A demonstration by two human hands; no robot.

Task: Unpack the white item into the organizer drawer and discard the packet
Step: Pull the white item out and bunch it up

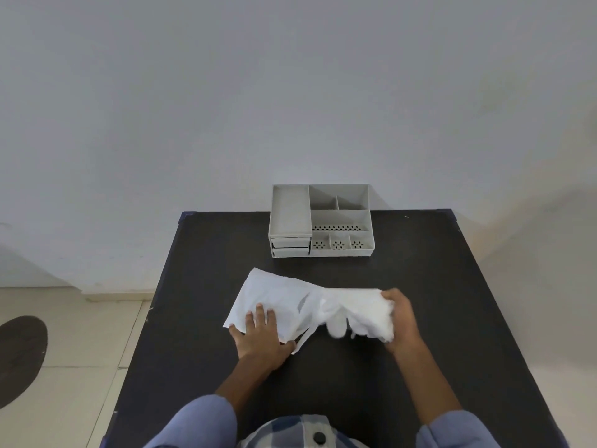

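A flat white packet (274, 302) lies on the black table (420, 286), its open torn end pointing right. My left hand (260, 334) presses flat on the packet's near left corner, fingers spread. My right hand (400, 318) is closed around a bunched white item (361, 313) that sticks out of the packet's right end. The grey organizer (321, 221) stands at the table's far edge, with two small closed drawers (290, 247) at its lower left front.
The organizer's top has an open tray on the left and several open compartments on the right. A white wall rises behind the table. Tiled floor and a dark round mat (19, 357) lie to the left.
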